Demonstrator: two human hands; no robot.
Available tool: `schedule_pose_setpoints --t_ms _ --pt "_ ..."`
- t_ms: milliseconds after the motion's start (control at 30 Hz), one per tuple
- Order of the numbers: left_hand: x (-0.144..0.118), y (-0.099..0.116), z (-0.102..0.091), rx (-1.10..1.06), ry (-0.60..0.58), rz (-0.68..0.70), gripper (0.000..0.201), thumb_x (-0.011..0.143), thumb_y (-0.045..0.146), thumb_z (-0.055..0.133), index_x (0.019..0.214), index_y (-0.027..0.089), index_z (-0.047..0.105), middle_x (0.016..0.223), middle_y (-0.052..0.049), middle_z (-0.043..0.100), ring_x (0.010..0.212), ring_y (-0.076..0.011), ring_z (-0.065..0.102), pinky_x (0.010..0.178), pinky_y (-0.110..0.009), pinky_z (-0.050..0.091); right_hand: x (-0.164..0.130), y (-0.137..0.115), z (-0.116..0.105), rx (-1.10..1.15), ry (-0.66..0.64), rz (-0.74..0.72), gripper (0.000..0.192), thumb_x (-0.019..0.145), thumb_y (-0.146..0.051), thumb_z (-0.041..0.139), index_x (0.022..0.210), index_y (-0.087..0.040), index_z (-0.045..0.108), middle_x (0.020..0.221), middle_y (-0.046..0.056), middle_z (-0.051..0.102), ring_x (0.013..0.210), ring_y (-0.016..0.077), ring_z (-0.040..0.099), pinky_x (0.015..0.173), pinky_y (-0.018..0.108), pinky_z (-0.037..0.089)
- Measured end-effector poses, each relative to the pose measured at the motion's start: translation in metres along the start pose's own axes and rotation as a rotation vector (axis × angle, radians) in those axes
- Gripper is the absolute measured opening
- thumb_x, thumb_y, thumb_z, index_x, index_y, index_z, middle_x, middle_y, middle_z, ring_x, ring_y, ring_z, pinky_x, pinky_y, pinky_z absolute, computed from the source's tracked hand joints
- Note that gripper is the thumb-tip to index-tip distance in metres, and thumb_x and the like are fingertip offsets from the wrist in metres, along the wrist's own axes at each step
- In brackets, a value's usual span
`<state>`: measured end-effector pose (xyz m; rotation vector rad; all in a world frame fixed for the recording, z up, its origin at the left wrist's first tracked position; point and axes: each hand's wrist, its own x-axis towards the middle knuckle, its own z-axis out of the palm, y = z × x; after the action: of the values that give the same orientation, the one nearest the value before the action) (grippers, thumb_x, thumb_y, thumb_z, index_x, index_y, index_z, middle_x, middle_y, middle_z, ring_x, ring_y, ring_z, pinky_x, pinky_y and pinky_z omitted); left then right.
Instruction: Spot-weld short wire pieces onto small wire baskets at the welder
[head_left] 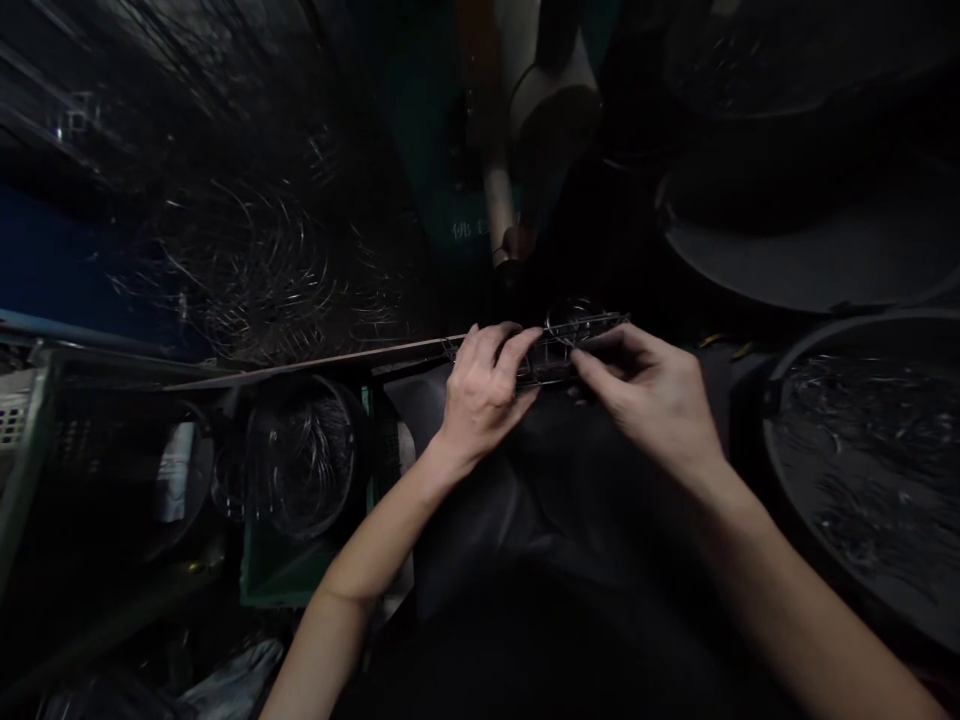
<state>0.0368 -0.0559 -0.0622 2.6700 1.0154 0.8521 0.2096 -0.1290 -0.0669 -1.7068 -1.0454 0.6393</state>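
Item: small wire frame [559, 345], thin metal, held level above my dark lap cloth [525, 500], between both hands.
Left hand [480, 395]: fingers curled over the frame's left end, clamped on it, wrist bent back, forearm rising from lower left.
Right hand [645, 390]: thumb and forefinger pinched on the frame's right side, forearm coming in from lower right.
Step in hand: fitting or bending wire on the frame, probably; the light is too dim to be sure.
Next move calls for: a steady left hold and fine fingertip work.
Nearby: tub of wire pieces [862, 470], right; wire coils [300, 460], left.
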Motion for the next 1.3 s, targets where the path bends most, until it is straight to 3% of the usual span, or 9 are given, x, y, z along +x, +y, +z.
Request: schedule_pose_setpoints --t_ms 100,233,500,733,1100,1300 --pt "0.001 0.002 0.0 0.009 -0.003 0.01 0.045 0.084 0.022 0.061 0.127 0.017 0.048 0.119 -0.01 0.06 0.114 -0.0222 0.057 0.111 -0.044 0.039 0.013 -0.015 0.017 -0.118 -0.027 -0.028 0.02 0.079 -0.039 0.068 0.085 -0.019 0.068 0.073 0.0 0.065 0.055 0.0105 0.055 0.05 0.022 0.044" --pt "0.003 0.002 0.002 0.033 0.027 0.004 0.046 0.082 0.02 0.06 0.126 0.016 0.048 0.119 -0.011 0.059 0.115 -0.023 0.056 0.113 -0.045 0.037 0.013 -0.021 0.028 -0.134 0.066 -0.109 0.022 0.084 -0.04 0.061 0.084 -0.019 0.065 0.078 0.001 0.066 0.061 0.011 0.058 0.056 0.023 0.046" --pt "0.015 -0.006 0.014 0.009 0.107 -0.018 0.047 0.08 0.018 0.062 0.124 0.016 0.048 0.118 -0.011 0.061 0.114 -0.0233 0.058 0.11 -0.045 0.04 0.025 -0.004 0.049 -0.12 0.224 -0.291 0.018 0.087 -0.037 0.06 0.087 -0.02 0.062 0.08 0.002 0.066 0.067 0.0128 0.061 0.066 0.025 0.05" --pt "0.022 -0.019 0.031 0.017 0.163 0.009 0.049 0.078 0.015 0.062 0.125 0.015 0.049 0.118 -0.011 0.06 0.113 -0.023 0.058 0.111 -0.045 0.04 0.04 0.001 0.054 -0.124 0.284 -0.389 0.015 0.085 -0.032 0.06 0.081 -0.018 0.06 0.075 0.001 0.065 0.065 0.0128 0.06 0.065 0.025 0.05" --pt "0.03 -0.023 0.034 0.052 0.201 0.024 0.047 0.08 0.017 0.06 0.125 0.015 0.048 0.117 -0.011 0.061 0.112 -0.0229 0.058 0.109 -0.044 0.041 0.049 -0.003 0.056 -0.194 0.352 -0.553 0.009 0.086 -0.025 0.06 0.08 -0.018 0.058 0.072 0.001 0.065 0.064 0.0125 0.062 0.062 0.023 0.049" --pt "0.03 -0.023 0.041 0.069 0.195 0.016 0.046 0.082 0.017 0.057 0.127 0.015 0.049 0.12 -0.012 0.06 0.114 -0.0235 0.057 0.112 -0.046 0.038 0.05 -0.001 0.056 -0.228 0.361 -0.558 0.01 0.087 -0.027 0.06 0.082 -0.017 0.06 0.073 0.001 0.064 0.065 0.0125 0.062 0.063 0.023 0.049"
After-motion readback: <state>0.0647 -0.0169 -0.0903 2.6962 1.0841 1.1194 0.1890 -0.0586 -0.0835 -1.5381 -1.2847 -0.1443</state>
